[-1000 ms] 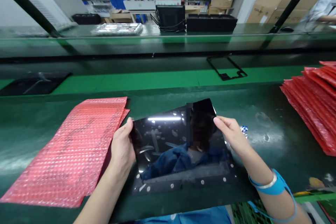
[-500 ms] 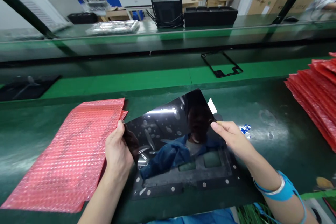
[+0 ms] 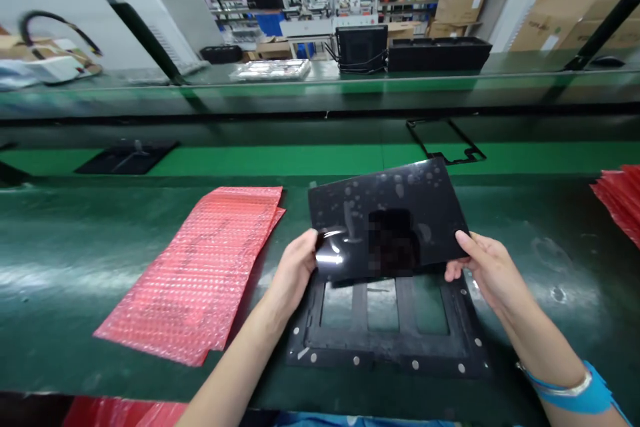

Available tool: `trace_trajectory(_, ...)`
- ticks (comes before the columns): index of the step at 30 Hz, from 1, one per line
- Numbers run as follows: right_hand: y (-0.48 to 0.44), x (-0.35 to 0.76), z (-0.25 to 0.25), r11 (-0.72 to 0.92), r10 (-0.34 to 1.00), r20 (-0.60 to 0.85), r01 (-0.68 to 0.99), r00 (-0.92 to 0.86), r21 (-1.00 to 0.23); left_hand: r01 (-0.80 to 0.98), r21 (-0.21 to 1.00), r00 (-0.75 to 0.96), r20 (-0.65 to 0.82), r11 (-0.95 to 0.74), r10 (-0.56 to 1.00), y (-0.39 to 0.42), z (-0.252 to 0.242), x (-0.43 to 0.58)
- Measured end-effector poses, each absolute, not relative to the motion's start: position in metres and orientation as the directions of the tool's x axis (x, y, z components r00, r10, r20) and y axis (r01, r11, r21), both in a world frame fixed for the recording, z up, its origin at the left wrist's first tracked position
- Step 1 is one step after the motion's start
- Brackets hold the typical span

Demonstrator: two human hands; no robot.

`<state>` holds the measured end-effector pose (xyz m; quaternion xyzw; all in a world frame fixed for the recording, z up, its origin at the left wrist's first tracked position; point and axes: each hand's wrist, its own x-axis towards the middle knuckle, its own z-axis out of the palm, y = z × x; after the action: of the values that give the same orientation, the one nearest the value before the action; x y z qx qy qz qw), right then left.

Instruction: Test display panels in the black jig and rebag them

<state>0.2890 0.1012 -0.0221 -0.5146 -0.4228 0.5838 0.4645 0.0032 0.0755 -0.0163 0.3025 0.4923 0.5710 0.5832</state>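
Between my two hands I hold a glossy black screen panel [image 3: 350,213], tilted, its film marked with bubbles and bright reflections. My left hand [image 3: 295,263] grips its lower left edge. At the right edge, my right hand [image 3: 487,267] has the thumb on the front and fingers behind. Below the panel a black frame [image 3: 385,353] with several round silver discs and rectangular openings lies on the bench; its far part is hidden by the panel. To the left lie pink bubble-wrap bags [image 3: 200,267], partly stacked.
More red bubble-wrap bags [image 3: 620,203] are piled at the right edge. On the green strip behind are a thin black bezel [image 3: 470,153] and a flat black plate [image 3: 127,159]. A raised shelf carries a black monitor-like unit [image 3: 361,47] and a long black box [image 3: 440,55].
The panel has tipped and lifted away from me, showing more of the frame's openings beneath. Both hands still hold it. My view has swung left and up.
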Motion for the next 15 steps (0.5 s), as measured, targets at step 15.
trace_trajectory(15, 0.129, 0.292, -0.024, -0.184, 0.977, -0.168, -0.127, -0.129, -0.975, -0.454, 0.876, -0.047, -0.207, 0.164, 0.977, 0.066, -0.022, 0.003)
